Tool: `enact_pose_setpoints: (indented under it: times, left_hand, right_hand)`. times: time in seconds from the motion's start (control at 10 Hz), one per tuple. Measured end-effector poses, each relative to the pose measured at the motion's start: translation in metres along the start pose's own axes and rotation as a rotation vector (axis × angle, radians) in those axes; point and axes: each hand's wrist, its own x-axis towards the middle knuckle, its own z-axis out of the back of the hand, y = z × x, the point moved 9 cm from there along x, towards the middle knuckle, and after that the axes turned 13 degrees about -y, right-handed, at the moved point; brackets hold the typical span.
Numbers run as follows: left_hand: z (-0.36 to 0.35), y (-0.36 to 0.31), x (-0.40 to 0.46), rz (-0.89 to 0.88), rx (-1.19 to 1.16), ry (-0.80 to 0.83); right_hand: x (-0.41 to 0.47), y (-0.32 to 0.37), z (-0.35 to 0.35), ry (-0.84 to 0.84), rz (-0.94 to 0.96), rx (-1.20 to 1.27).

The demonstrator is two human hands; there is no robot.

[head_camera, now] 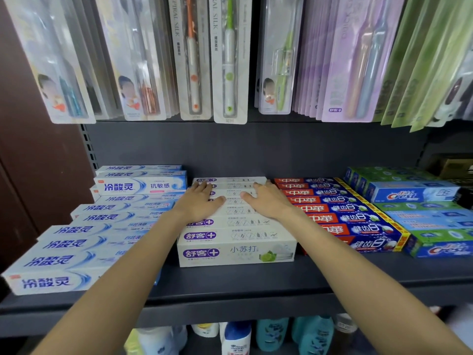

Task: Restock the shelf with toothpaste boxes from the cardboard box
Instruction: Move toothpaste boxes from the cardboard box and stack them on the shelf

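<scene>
A dark grey metal shelf (230,280) runs across the view, backed by a dark panel, with a brown wall to the left. Both hands lie flat on the middle row of white toothpaste boxes (238,249), which runs from the shelf's front edge back toward the panel; these boxes carry a purple badge reading 舒客+, and the nearest one also reads 小苏打 beside a picture of a lime. The left hand (198,202) rests palm down with its fingers straight and spread, fingertips reaching the back boxes of the row. The right hand (266,201) lies the same way just beside it, thumb pointing toward the left thumb, the two thumbs close but apart. Neither hand grips anything; both press on the box tops. Left of the left hand sit white and blue boxes (76,242) marked 冷酸灵, one higher box also reading 抗敏感. Right of the right hand lies a row of red and blue boxes (340,208) marked 中華, and beyond them green and blue Crest boxes (419,196). Above the hands hang packaged toothbrushes (230,60), two cards reading SPIRAL SILK. Below the shelf stand bottles (238,336).
</scene>
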Motion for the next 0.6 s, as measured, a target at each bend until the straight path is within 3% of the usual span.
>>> enact_pose_setpoints:
  times: [0.3, 0.4, 0.5, 0.6]
  left_hand:
    - [0.001, 0.002, 0.003, -0.006, -0.022, -0.025]
    - [0.015, -0.005, -0.004, -0.035, 0.026, -0.123]
    - [0.051, -0.016, -0.021, -0.063, 0.019, -0.274]
    - [0.073, -0.022, -0.051, -0.111, -0.16, -0.212]
  right_hand:
    - [-0.003, 0.0, 0.0, 0.04, -0.047, 0.018]
    - [-0.015, 0.001, 0.017, 0.041, -0.089, 0.16]
    - [-0.046, -0.004, 0.067, -0.12, -0.015, 0.219]
    - [-0.089, -0.02, 0.108, -0.247, 0.044, 0.19]
